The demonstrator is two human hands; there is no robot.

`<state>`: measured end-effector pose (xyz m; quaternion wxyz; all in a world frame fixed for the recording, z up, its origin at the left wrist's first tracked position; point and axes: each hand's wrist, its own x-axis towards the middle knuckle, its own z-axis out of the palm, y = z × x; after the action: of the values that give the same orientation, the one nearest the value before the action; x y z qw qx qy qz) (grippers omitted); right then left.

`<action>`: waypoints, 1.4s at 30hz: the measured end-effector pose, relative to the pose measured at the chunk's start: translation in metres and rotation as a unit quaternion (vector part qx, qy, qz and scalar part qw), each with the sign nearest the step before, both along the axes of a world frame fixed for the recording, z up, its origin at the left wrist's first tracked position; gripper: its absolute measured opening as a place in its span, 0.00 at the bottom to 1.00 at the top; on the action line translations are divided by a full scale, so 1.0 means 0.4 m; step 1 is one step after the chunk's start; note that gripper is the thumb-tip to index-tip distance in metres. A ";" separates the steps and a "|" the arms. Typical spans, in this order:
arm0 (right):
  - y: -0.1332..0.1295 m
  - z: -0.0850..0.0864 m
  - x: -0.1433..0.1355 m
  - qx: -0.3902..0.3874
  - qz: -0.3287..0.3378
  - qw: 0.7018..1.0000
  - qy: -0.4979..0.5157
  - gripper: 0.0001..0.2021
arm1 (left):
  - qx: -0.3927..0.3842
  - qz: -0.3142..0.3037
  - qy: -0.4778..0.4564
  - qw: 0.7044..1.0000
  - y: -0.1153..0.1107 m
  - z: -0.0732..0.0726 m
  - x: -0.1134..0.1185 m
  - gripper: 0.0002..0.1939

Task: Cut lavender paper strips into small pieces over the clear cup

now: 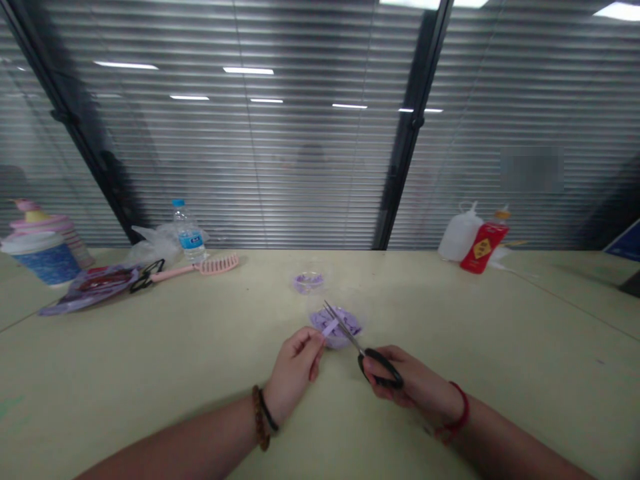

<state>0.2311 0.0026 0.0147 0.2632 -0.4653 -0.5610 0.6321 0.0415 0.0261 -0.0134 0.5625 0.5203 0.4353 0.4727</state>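
Between the thumb and fingers of my left hand (299,358) is a narrow purple paper strip (330,327), its free end pointing up and right. My right hand (407,381) is closed around the black handles of a pair of scissors (356,345). The metal blades reach up and left across the strip, slightly parted at the tips. Below the blades stands a clear bowl (336,343) with cut purple paper pieces (350,321) in it. Behind it is a smaller clear container (309,283) with finer purple bits.
At the left are a blue paper cup (47,260), a purple plastic packet (95,290), black-framed glasses (147,275), a pink hairbrush (200,268) and a water bottle (190,233). A red bottle (484,247) and a white bottle (460,233) stand at the back right. Blinds (310,167) rise behind the table.
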 end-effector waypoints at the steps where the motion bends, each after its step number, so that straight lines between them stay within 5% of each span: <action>1: 0.002 -0.005 0.001 0.001 -0.004 1.000 0.000 0.23 | 0.002 0.007 0.004 1.000 0.000 0.000 0.000 0.15; 13: -0.016 0.025 -0.007 0.025 0.064 0.997 -0.034 0.24 | 0.018 0.054 0.026 0.998 0.001 0.003 -0.006 0.14; 32: -0.002 -0.001 -0.011 0.053 0.087 0.992 -0.071 0.19 | 0.013 0.033 0.064 0.997 -0.009 0.006 0.001 0.13; 42: -0.006 0.003 -0.007 -0.015 0.026 1.000 -0.007 0.24 | 0.015 0.031 0.040 0.999 -0.001 -0.007 -0.001 0.15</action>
<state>0.2283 0.0002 0.0159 0.2354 -0.4588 -0.5656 0.6436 0.0412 0.0257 -0.0163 0.5216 0.5336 0.4662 0.4753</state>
